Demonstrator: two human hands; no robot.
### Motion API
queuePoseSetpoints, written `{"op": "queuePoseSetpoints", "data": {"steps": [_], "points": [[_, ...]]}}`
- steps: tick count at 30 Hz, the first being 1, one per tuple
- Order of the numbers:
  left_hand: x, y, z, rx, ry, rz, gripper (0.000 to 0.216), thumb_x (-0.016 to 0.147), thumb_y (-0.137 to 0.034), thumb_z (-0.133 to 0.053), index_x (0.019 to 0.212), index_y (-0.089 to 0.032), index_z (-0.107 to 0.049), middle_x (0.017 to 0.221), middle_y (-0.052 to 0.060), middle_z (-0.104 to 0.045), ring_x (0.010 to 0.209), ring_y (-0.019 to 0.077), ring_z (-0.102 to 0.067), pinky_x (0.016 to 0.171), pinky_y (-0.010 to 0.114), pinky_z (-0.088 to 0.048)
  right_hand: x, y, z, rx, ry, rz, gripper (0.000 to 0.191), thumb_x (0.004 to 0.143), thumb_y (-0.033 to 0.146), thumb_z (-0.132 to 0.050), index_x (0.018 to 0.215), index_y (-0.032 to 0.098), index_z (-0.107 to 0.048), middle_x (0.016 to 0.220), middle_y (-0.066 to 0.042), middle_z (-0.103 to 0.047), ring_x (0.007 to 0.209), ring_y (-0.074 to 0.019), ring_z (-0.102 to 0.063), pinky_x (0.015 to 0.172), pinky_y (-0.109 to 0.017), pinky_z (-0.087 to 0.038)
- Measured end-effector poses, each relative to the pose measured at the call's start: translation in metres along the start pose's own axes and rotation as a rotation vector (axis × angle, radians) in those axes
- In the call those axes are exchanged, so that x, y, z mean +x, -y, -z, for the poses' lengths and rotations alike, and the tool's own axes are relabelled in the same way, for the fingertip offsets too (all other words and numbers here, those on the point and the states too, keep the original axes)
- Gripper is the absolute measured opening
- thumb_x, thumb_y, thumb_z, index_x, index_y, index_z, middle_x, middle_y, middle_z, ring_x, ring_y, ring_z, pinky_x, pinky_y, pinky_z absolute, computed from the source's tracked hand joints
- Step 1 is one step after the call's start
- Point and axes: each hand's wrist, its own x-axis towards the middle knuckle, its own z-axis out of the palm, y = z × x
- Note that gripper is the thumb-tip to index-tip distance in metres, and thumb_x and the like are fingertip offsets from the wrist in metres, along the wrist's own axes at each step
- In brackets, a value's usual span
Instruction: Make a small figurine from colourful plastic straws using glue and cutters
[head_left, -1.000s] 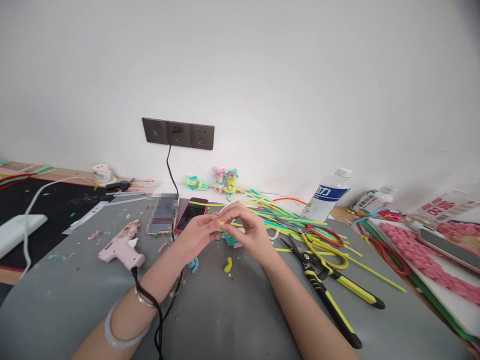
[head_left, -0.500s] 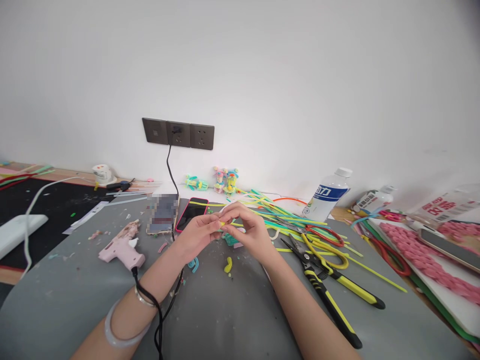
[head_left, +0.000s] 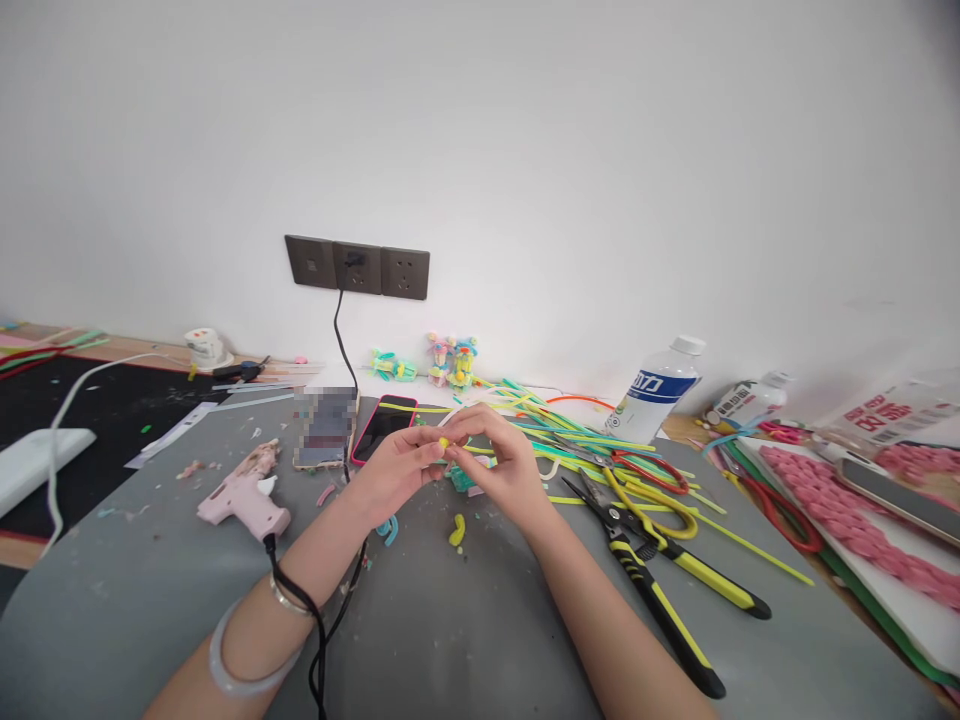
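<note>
Between the fingertips of both hands sits a small yellow pipe-cleaner piece, mostly covered by fingers. My left hand pinches it from one side, and my right hand pinches it from the other. Below them on the grey mat lies a bent yellow pipe-cleaner piece. A curled blue piece rests beneath my left wrist. Behind my right fingers a teal fuzzy piece is partly hidden.
A pink glue gun lies left, its black cord running under my left forearm. Yellow-black pliers, red-handled scissors and loose pipe cleaners lie right. A bottle, phone and small fuzzy figures stand or lie behind.
The fingers have shifted slightly around the yellow piece, and a little more of it shows now. Both arms stay in nearly the same place.
</note>
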Motion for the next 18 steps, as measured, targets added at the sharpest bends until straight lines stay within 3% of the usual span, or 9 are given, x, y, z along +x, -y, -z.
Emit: {"op": "queuePoseSetpoints", "data": {"steps": [11,18], "points": [[-0.0017,-0.0009,-0.0007,-0.035,0.039,-0.011,0.028,0.060,-0.030,-0.092,0.076,-0.017,-0.074,0.076,-0.001,-0.065,0.073,0.0104,-0.060,0.070,0.024,-0.047,-0.0045,0.0026,-0.0004,-0.305,-0.011,0.183,0.014,0.091,0.012,-0.058,0.089,0.025,-0.063,0.094,-0.007,-0.065,0.088,-0.0216,-0.063,0.075,-0.038,-0.050],[-0.0023,-0.0029,-0.0034,-0.011,0.009,-0.011,0.029,0.056,-0.029,-0.094,0.073,-0.016,-0.074,0.073,-0.002,-0.063,0.071,0.0101,-0.058,0.069,0.025,-0.045,-0.0037,0.0052,0.0013,-0.359,0.006,0.210,0.015,0.091,0.010,-0.056,0.088,0.024,-0.059,0.094,-0.008,-0.066,0.088,-0.0215,-0.063,0.075,-0.038,-0.050]]}}
